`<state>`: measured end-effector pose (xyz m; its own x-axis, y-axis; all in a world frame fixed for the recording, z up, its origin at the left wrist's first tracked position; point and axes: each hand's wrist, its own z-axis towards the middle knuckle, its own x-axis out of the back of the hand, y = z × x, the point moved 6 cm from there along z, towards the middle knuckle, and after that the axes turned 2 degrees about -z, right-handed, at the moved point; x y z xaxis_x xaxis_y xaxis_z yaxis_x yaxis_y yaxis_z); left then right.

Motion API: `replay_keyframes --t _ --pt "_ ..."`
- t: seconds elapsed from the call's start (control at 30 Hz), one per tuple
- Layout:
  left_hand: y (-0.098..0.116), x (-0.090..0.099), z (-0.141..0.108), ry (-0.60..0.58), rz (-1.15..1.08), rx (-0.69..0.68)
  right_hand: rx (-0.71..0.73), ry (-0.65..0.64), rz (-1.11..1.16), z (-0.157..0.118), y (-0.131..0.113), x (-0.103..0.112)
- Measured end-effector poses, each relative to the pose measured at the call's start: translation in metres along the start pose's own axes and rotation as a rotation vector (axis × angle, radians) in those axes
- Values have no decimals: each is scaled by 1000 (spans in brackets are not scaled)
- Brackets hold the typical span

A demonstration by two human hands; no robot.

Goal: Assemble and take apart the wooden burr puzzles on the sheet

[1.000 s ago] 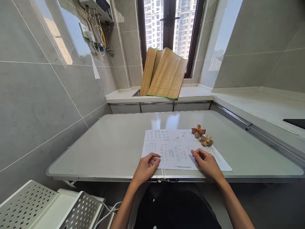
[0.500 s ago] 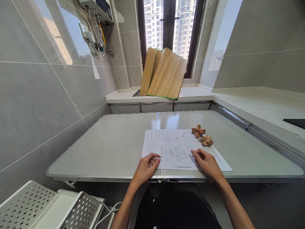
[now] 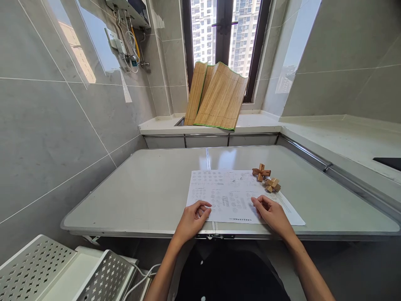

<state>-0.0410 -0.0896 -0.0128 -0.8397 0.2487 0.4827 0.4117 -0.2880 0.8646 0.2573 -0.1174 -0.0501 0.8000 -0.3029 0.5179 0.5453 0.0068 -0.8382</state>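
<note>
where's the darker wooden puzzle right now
In the head view, the darker wooden puzzle sits at the far right corner of the printed sheet, just beyond the lighter wooden puzzle and past the right hand.

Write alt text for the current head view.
Two bare hands, left and right, rest empty at the near edge of a printed sheet on a folding table. Two interlocking wooden puzzles sit by its far right corner.

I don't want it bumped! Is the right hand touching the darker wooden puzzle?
Apart: the head view shows paper between the right hand and darker wooden puzzle.
</note>
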Motion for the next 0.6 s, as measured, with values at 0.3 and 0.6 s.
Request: replay_keyframes --t 0.3,0.6 --pt "3 1 -2 -11 -11 -6 45 -39 -93 7 -8 0" --pt "2 1 -5 -1 -25 -14 125 351 -432 57 -22 56"
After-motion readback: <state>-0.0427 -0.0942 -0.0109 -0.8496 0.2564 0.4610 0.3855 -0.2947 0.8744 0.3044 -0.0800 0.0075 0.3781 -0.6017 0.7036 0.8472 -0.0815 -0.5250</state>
